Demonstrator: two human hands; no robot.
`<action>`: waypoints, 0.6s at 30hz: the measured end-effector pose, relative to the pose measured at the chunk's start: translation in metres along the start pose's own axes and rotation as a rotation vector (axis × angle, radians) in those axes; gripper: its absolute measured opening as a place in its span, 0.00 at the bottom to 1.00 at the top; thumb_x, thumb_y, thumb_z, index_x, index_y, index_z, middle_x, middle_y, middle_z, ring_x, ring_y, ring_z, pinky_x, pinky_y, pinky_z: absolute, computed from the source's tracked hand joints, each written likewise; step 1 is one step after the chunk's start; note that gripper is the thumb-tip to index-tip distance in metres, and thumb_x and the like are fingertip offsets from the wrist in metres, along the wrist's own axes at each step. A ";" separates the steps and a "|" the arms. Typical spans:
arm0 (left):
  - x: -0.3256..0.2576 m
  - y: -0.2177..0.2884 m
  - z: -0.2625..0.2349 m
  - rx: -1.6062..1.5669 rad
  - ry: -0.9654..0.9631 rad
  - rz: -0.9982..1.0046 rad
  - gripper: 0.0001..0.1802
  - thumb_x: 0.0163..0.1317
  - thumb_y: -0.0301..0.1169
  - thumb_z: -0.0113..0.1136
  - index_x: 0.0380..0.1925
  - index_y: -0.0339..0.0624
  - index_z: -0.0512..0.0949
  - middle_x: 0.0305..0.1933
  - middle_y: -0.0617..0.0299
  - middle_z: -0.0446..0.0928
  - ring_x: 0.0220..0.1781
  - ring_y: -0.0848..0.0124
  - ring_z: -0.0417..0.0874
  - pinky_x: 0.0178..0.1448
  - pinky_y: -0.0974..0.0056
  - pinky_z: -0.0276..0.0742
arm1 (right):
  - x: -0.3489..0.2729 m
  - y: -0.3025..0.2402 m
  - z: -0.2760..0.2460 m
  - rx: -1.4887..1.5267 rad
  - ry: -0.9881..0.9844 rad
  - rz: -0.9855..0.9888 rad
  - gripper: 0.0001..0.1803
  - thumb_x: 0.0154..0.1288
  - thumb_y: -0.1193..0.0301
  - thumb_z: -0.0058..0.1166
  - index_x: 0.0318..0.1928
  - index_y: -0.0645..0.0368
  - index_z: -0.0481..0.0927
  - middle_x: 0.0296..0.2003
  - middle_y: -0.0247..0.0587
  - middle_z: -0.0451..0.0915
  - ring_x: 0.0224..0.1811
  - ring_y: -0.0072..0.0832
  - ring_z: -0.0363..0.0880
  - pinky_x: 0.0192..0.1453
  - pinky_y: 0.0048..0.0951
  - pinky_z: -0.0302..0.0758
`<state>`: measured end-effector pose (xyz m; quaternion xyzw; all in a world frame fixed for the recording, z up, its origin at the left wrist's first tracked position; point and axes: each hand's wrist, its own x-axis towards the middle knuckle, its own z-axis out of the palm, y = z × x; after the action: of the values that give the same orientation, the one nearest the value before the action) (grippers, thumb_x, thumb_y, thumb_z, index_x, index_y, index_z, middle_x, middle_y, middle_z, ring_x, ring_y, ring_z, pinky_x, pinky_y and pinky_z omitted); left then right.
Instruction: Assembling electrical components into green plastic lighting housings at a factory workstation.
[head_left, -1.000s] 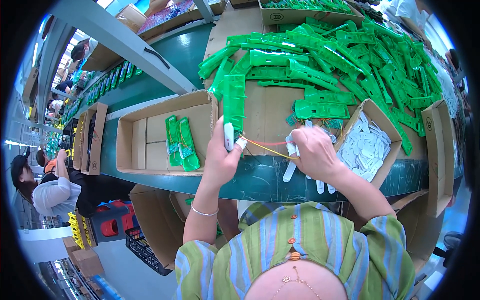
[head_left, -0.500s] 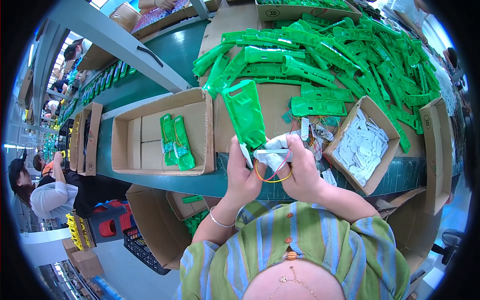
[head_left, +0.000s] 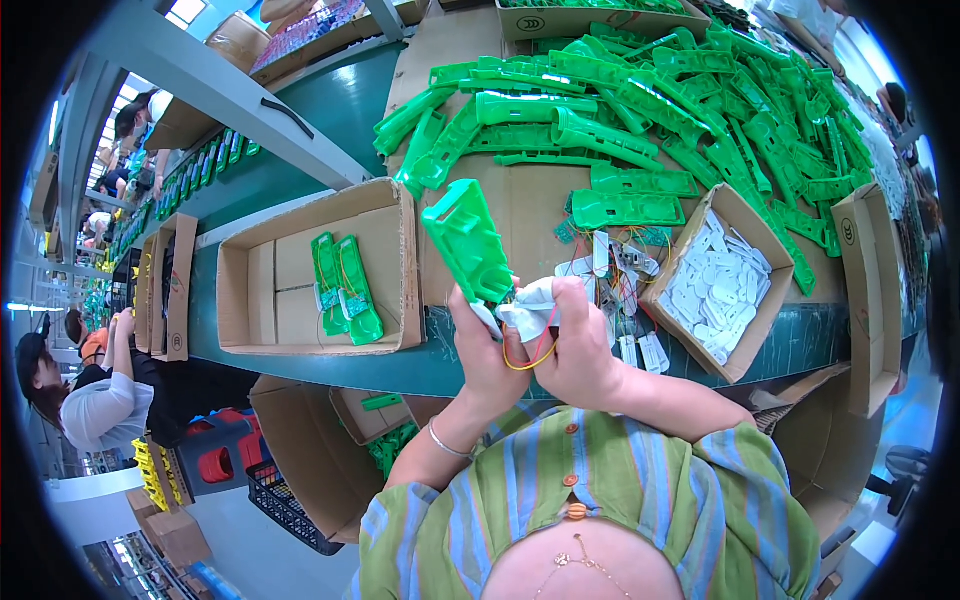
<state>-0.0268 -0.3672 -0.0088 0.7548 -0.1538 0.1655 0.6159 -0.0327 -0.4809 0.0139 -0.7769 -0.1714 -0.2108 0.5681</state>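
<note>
While both hands meet at frame centre, they join two parts.
Left hand [head_left: 492,345] grips the green shell [head_left: 467,240] upright; right hand [head_left: 580,345] pinches the white part [head_left: 528,305] against its base.

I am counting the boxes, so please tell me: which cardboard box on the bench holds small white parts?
The cardboard box on the right, beside the right hand, holds white parts; the left box holds green shells.

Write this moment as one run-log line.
left hand: holds green plastic housing | right hand: presses white plastic piece with thin yellow wire | open cardboard box: left of hands
</note>
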 end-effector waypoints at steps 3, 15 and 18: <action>0.003 -0.004 -0.009 0.008 -0.156 -0.142 0.27 0.58 0.28 0.52 0.56 0.37 0.56 0.43 0.55 0.72 0.43 0.69 0.76 0.46 0.65 0.71 | 0.014 0.015 -0.017 -0.038 -0.167 -0.116 0.16 0.53 0.81 0.51 0.44 0.66 0.65 0.31 0.48 0.73 0.28 0.42 0.75 0.29 0.33 0.72; -0.011 -0.011 -0.017 -0.345 -0.265 -0.315 0.38 0.52 0.16 0.50 0.64 0.37 0.49 0.48 0.55 0.72 0.44 0.71 0.77 0.44 0.68 0.75 | 0.058 0.010 -0.049 -0.357 -0.289 -0.380 0.26 0.40 0.83 0.53 0.45 0.67 0.64 0.34 0.50 0.67 0.32 0.45 0.68 0.32 0.40 0.69; -0.013 -0.002 -0.012 -0.320 -0.280 -0.365 0.37 0.50 0.15 0.52 0.63 0.35 0.53 0.49 0.55 0.70 0.46 0.70 0.76 0.46 0.69 0.74 | 0.059 0.010 -0.046 -0.499 -0.205 -0.371 0.26 0.42 0.82 0.52 0.46 0.69 0.64 0.32 0.50 0.66 0.32 0.45 0.68 0.33 0.39 0.68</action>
<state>-0.0386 -0.3545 -0.0138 0.6787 -0.1233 -0.0804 0.7195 0.0164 -0.5259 0.0483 -0.8649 -0.3092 -0.2669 0.2917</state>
